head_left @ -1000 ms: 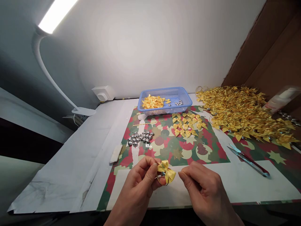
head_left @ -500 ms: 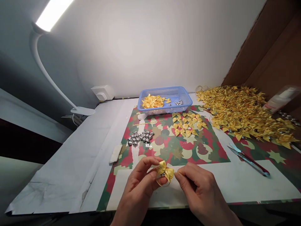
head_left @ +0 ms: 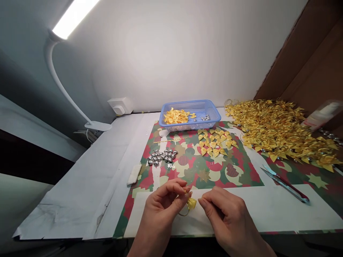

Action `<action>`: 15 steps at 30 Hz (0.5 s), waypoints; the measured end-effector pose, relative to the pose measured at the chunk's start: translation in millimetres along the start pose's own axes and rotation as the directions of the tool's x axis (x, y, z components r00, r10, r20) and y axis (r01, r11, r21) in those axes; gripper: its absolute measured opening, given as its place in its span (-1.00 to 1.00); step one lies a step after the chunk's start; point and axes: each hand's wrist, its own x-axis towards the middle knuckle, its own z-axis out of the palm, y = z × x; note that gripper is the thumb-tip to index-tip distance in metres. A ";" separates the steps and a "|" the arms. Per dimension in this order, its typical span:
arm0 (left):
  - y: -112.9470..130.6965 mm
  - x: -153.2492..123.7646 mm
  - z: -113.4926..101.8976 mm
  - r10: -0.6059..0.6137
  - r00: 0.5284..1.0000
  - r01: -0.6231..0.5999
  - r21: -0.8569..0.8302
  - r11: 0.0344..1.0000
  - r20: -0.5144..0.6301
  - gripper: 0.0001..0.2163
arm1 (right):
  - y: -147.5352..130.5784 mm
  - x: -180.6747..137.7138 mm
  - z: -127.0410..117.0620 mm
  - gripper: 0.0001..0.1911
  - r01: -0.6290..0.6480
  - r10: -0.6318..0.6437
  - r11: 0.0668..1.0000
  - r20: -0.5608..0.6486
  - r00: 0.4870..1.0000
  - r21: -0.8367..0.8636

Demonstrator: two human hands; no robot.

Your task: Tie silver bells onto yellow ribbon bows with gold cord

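My left hand (head_left: 160, 210) pinches a yellow ribbon bow (head_left: 192, 203) between thumb and fingers, low over the white paper strip at the front of the table. Most of the bow is hidden by those fingertips; one lobe sticks out to the right. A loop of thin gold cord (head_left: 183, 215) hangs below it. Just right of the bow, my right hand (head_left: 227, 212) is closed in a pinch, thumb against forefinger. Whatever lies between those fingertips is too small to make out. Silver bells (head_left: 162, 157) lie in a cluster beyond my left hand.
Several yellow bows (head_left: 214, 142) lie in rows on the patterned paper. Behind them stands a blue basket (head_left: 187, 127) with bows and bells. A large heap of bows (head_left: 278, 132), a red-handled pointed tool (head_left: 286, 185) and a bottle (head_left: 321, 114) are at right; a lamp (head_left: 53, 75) at left.
The bow has turned in my left hand and its fingers now cover most of it; the silver bell seen beneath it before is hidden. My right hand stays pinched in nearly the same place.
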 end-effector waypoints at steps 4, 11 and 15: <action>2.4 -0.5 0.8 -0.008 1.000 0.009 0.029 1.000 -0.024 -0.80 | 0.6 0.7 0.3 -0.75 0.002 -0.002 1.000 0.017 1.000 0.005; 7.2 -1.8 8.1 0.036 0.998 -0.035 0.022 0.999 -0.048 -0.81 | 3.1 -0.5 -1.3 -0.70 0.072 -0.072 0.995 0.012 0.997 -0.075; 4.1 -1.0 9.1 0.049 0.998 -0.048 0.018 0.999 -0.037 -0.83 | 3.9 -1.2 -3.5 -0.69 0.115 -0.116 0.985 -0.006 0.993 -0.132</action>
